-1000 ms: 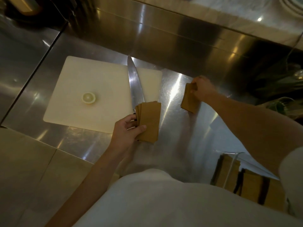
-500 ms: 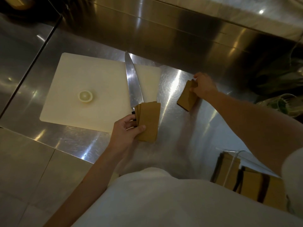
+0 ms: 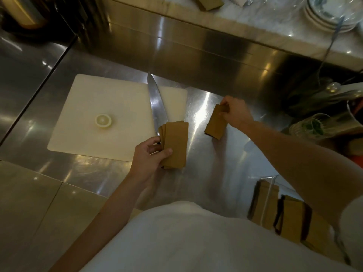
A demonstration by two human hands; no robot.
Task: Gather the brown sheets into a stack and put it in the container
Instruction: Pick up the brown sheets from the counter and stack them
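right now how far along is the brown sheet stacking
Partly done. The left hand already holds a fanned stack of brown sheets. The right hand is gripping another small bunch off the steel counter. Left: merge the two and place them in the container, which already holds brown sheets.

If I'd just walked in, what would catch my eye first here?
Probably the long knife lying on the white cutting board, near a lemon slice. Beside it, the left hand holds a fan of brown sheets, and the right hand grips another bundle.
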